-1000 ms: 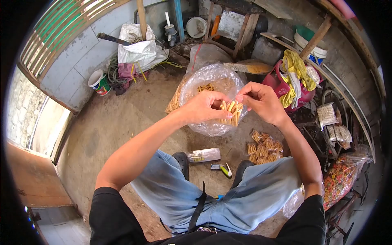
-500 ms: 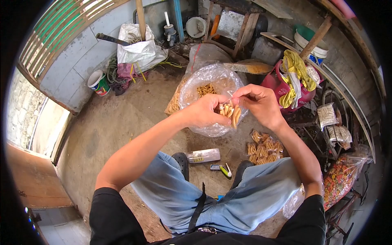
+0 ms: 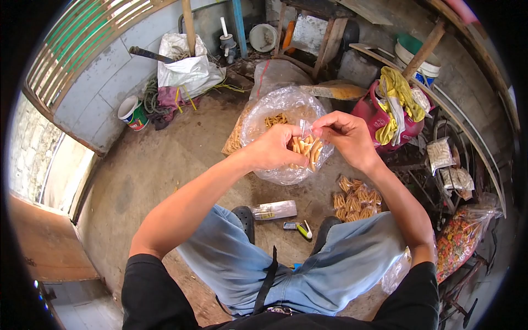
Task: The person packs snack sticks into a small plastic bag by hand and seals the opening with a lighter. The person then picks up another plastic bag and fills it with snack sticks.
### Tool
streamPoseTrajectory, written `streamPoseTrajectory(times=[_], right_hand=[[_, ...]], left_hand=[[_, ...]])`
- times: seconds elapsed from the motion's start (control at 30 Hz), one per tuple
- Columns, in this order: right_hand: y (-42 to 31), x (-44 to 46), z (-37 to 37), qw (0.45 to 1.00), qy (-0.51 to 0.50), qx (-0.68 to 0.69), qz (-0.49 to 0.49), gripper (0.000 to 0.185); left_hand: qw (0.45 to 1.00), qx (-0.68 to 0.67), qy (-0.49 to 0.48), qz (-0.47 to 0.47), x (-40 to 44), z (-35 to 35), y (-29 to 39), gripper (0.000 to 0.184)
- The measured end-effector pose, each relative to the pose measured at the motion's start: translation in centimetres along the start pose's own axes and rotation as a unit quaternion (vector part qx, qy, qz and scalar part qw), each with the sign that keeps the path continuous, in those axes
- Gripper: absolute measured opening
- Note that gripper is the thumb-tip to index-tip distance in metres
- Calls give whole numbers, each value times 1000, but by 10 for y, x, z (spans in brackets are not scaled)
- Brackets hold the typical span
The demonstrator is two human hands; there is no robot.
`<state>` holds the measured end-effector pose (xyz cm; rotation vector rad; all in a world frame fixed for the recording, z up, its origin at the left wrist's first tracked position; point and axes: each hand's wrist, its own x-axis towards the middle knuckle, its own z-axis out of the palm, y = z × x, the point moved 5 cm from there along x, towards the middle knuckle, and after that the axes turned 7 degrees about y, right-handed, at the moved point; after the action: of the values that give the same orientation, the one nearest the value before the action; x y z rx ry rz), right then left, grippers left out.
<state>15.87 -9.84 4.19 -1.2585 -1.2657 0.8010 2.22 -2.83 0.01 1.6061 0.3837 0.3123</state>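
A small clear plastic bag of stick-shaped snacks (image 3: 308, 148) is held up in front of me. My left hand (image 3: 279, 147) is closed around its side, thumb across the front. At the bag's top edge, my right hand (image 3: 347, 137) pinches the plastic between thumb and fingers. Behind and below both hands stands a large open clear bag (image 3: 264, 162) with loose brown snack sticks (image 3: 276, 120) inside. On the floor to the right lie several filled snack packets (image 3: 356, 201). A stack of clear plastic bags (image 3: 275, 209) and a green-and-white stapler (image 3: 304, 229) lie between my feet.
A small box (image 3: 290, 225) lies beside the stapler. At right are a pink tub (image 3: 404, 132) with yellow cloth and a big bag of colourful snacks (image 3: 459, 236). A white sack (image 3: 190, 71) and a paint bucket (image 3: 133, 113) stand at back left.
The snack packet has turned more upright and its clear top edge now shows between my hands. My right hand has shifted slightly; the surroundings stay the same.
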Motion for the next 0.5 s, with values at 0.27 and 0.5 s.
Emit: streamPoseTrajectory(times=[0.27,0.5], right_hand=[[-5,0,-1,999,-1,36,-1,10],[-14,-2,-1,998,17,61,11,28]], left_hand=[[993,99,63,-14,-6,-1,15,42],[990,-61,108,62,-4,-6,12,23]])
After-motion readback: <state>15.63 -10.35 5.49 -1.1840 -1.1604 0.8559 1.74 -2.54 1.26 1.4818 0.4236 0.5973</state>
